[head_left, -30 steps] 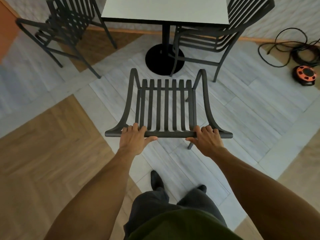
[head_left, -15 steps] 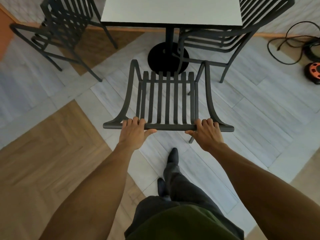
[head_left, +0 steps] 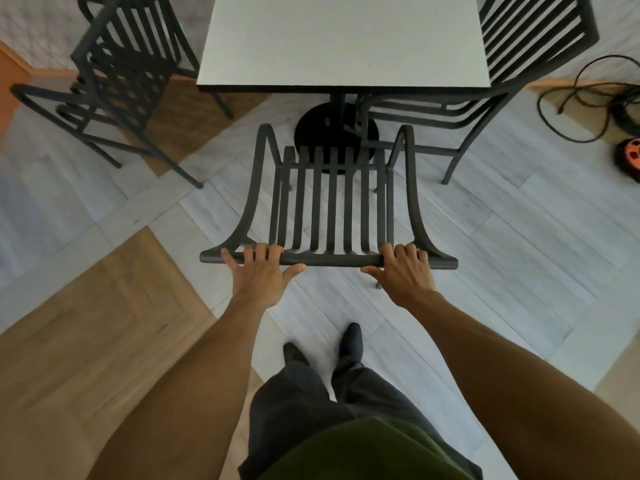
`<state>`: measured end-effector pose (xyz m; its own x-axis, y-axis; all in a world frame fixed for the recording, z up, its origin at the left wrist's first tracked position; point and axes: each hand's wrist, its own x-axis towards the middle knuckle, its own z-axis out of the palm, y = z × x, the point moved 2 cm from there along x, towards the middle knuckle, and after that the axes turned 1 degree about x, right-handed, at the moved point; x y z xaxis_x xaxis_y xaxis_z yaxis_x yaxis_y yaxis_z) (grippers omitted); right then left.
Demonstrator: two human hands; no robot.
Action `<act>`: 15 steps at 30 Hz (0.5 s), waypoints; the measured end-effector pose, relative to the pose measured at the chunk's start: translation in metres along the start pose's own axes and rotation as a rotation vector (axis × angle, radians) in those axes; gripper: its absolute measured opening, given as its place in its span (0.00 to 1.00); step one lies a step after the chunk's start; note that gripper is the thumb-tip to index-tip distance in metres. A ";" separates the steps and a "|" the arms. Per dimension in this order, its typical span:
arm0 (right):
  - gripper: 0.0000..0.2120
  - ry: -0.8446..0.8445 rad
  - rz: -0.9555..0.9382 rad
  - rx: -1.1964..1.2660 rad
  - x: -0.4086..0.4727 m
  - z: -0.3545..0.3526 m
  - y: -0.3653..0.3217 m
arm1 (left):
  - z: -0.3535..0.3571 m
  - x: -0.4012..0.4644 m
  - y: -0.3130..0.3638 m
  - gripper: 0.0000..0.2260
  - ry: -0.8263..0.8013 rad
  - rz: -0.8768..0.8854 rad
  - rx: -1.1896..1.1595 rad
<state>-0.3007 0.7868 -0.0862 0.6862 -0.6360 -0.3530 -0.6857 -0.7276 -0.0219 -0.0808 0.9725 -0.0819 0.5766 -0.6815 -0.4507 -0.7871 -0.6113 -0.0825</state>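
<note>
A dark slatted metal chair (head_left: 332, 202) stands in front of me, facing a white square table (head_left: 343, 39). My left hand (head_left: 259, 275) grips the chair's top back rail at its left part, fingers curled over the rail and thumb below. My right hand (head_left: 403, 275) grips the same rail at its right part. The chair's front edge lies close to the table's black round base (head_left: 311, 129), just short of the tabletop's near edge.
A second dark chair (head_left: 121, 81) stands at the table's left, a third (head_left: 485, 81) at its right. Black cables (head_left: 575, 95) and an orange cable reel (head_left: 628, 157) lie on the floor at the far right. My feet (head_left: 349, 341) stand behind the chair.
I have stepped forward and the chair has moved toward the table, its front now near the table base. Both hands have kept their hold on the rail.
</note>
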 end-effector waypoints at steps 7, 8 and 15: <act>0.32 -0.058 0.043 -0.024 0.027 -0.015 -0.008 | -0.013 0.030 -0.009 0.36 -0.004 0.031 -0.008; 0.32 -0.071 0.052 -0.021 0.029 -0.017 -0.008 | -0.014 0.032 -0.009 0.36 -0.004 0.038 -0.012; 0.31 -0.106 0.096 -0.026 0.052 -0.027 -0.021 | -0.024 0.060 -0.021 0.36 0.006 0.080 -0.044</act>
<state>-0.2438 0.7615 -0.0787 0.5870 -0.6735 -0.4493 -0.7395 -0.6719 0.0409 -0.0246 0.9349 -0.0860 0.5137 -0.7309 -0.4493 -0.8201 -0.5721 -0.0069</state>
